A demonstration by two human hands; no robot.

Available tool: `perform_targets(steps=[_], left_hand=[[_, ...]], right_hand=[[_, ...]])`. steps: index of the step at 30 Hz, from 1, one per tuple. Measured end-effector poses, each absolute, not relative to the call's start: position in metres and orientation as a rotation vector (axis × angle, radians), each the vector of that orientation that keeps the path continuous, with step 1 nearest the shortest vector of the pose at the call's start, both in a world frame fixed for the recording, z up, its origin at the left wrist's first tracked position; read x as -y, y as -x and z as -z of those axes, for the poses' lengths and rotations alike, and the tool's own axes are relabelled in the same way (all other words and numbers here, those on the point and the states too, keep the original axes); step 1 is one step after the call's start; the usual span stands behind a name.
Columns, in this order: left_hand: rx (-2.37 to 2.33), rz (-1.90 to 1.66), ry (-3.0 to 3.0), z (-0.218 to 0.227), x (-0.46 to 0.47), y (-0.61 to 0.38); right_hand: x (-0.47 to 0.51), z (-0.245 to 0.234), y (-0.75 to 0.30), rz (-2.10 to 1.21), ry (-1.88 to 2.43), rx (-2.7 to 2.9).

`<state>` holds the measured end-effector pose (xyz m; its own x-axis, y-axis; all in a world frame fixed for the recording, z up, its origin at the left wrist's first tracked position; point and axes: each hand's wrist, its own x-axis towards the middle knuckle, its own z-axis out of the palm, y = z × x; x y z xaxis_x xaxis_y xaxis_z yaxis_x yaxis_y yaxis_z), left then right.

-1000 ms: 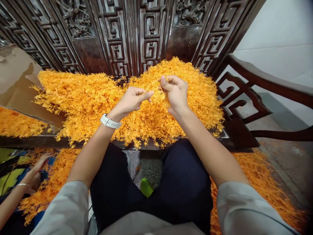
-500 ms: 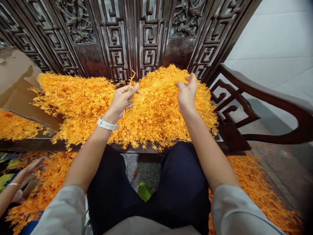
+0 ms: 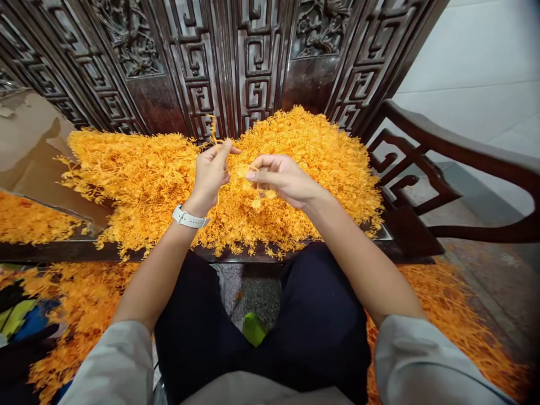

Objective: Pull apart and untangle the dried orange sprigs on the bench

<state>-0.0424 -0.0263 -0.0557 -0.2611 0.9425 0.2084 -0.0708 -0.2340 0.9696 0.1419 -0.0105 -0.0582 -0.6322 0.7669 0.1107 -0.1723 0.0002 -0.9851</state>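
Note:
My left hand (image 3: 211, 174), with a white watch band on its wrist, pinches a thin orange stem (image 3: 213, 128) that sticks up above the fingertips. To its right, my right hand (image 3: 291, 181) is closed, thumb against fingers, on a small orange plastic flower piece (image 3: 256, 201). A short gap lies between the two hands. Both are held over a large heap of orange plastic flower pieces (image 3: 320, 152) on the bench seat.
The carved dark wooden bench back (image 3: 228, 67) rises behind the heap. Its curved armrest (image 3: 455, 140) is on the right. A torn cardboard sheet (image 3: 37, 152) leans at the left. More orange pieces (image 3: 97, 304) lie below the seat on both sides.
My right hand has come down and left from over the heap, closing on a flower piece near my left hand. The left hand has shifted slightly left. Another person's hand at lower left has left view.

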Motion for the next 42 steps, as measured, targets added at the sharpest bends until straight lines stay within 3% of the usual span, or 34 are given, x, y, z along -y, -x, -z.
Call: perform_targets(steps=[6, 14, 25, 35, 42], left_hand=[[-1.079, -1.284, -1.459, 0.056, 0.036, 0.038], [-1.086, -1.549, -1.100, 0.069, 0.032, 0.020], [-1.003, -1.559, -1.149, 0.074, 0.038, 0.004], [-0.805, -1.554, -1.119, 0.068, 0.037, 0.010], [-0.828, -1.494, -1.026, 0.063, 0.041, 0.016]], right_hand=[[-0.009, 0.062, -0.153, -1.458, 0.717, 1.316], [-0.008, 0.066, -0.139, -1.487, 0.671, 1.409], [-0.003, 0.077, -0.129, -1.050, 0.642, 1.581], [0.004, 0.070, -0.130, -1.502, 0.437, 1.360], [0.005, 0.069, -0.132, -1.633, 0.345, 1.269]])
